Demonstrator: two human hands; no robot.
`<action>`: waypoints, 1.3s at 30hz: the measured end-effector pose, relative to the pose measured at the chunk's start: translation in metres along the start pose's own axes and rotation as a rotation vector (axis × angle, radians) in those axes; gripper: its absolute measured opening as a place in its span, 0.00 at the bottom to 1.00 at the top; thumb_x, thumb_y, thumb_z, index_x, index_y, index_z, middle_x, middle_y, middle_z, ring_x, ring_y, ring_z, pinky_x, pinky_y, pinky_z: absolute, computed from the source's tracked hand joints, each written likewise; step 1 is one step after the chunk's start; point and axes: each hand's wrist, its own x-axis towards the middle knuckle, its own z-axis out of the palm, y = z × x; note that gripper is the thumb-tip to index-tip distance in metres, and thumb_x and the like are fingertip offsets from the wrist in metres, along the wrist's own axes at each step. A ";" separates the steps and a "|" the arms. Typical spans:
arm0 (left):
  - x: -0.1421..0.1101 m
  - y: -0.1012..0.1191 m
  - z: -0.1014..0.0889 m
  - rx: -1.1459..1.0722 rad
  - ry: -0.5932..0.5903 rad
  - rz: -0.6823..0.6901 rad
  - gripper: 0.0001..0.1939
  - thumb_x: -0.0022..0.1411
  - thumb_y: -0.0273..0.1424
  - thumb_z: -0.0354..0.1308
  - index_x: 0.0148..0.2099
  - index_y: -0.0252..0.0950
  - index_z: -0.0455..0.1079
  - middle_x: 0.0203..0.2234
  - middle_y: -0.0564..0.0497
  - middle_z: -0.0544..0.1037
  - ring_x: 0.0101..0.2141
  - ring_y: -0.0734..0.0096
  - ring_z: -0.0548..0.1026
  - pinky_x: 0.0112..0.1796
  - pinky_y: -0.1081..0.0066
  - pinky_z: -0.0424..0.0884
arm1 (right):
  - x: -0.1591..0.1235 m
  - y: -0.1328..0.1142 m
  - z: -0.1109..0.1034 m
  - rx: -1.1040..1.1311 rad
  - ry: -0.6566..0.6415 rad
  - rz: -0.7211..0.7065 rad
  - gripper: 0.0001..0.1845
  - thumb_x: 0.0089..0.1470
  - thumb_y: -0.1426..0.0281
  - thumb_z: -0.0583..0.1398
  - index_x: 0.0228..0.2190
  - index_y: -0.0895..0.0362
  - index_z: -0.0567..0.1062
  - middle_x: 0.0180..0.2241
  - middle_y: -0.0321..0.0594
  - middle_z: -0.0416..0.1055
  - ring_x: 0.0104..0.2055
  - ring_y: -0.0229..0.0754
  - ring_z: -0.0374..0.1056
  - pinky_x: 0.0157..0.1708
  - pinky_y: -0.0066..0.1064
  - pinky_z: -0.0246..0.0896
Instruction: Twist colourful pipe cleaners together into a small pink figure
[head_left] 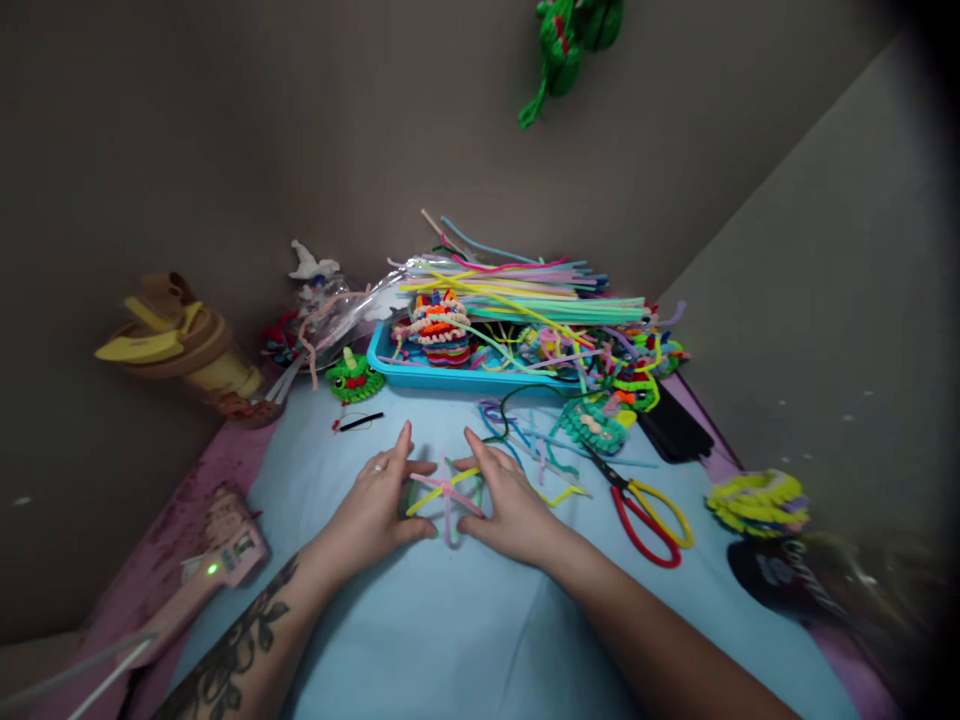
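Note:
In the middle of the light-blue cloth sits a star of crossed pipe cleaners in pink, yellow, purple and green. My left hand is curved around its left side, thumb and fingers apart; a ring is on one finger. On the other side my right hand frames the star the same way, its thumb and index finger spread. The fingertips are close to the ends of the star's arms; whether they touch cannot be made out. Right of my right hand lie loose pipe-cleaner pieces and scissors with red and yellow handles.
Behind the hands stands a blue tray with pipe-cleaner figures and a bundle of pipe cleaners. A green figure sits to its left. A pink glue gun lies left, a black phone right.

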 end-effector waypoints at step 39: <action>0.000 0.003 0.001 0.008 -0.005 -0.028 0.64 0.50 0.37 0.68 0.68 0.38 0.18 0.51 0.39 0.74 0.57 0.47 0.62 0.55 0.47 0.54 | -0.025 -0.018 0.012 -0.399 0.146 0.069 0.13 0.51 0.64 0.64 0.41 0.52 0.74 0.34 0.39 0.75 0.42 0.48 0.66 0.39 0.37 0.54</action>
